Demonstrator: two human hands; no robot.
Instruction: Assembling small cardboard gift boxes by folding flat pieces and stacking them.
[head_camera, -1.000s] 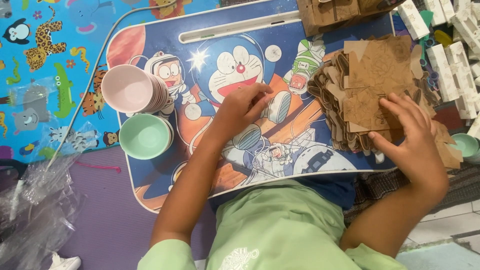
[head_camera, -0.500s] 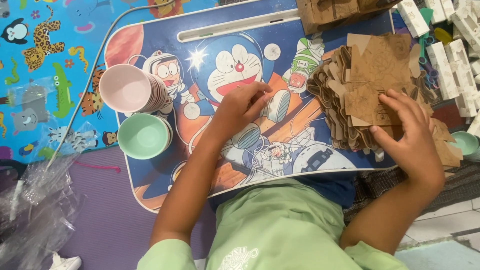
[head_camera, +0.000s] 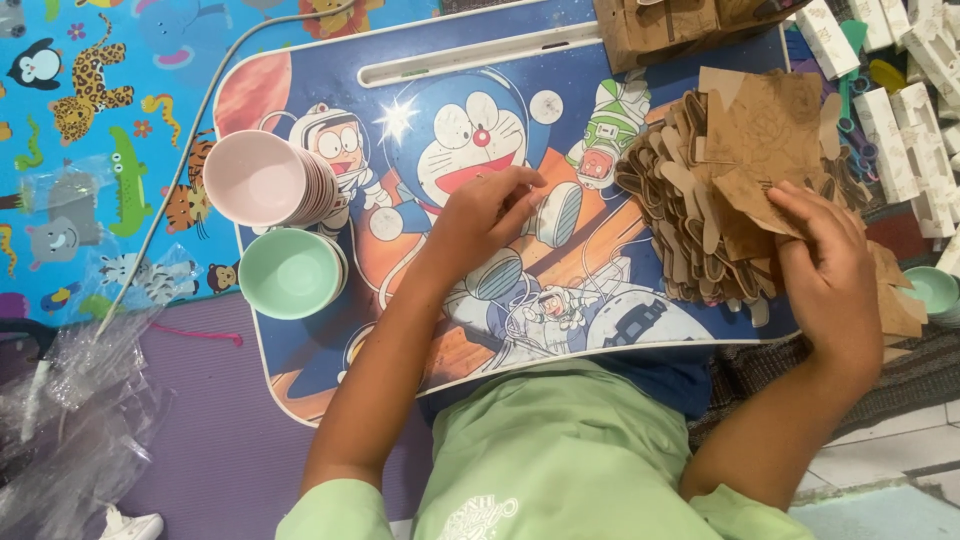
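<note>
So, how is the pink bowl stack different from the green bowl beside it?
The pink bowl stack is tipped on its side, many bowls nested, while the green bowl sits upright, with at most a few under it. Pink lies farther from the person, green nearer. Both are round, empty, and rest on the cartoon lap tray, left of the left hand.

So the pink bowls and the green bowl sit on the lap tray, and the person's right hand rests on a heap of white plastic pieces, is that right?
Not quite. In the head view the right hand rests on a heap of brown cardboard cutouts, not white plastic pieces. The rest holds: the pink bowls and the green bowl sit on the lap tray.
</note>
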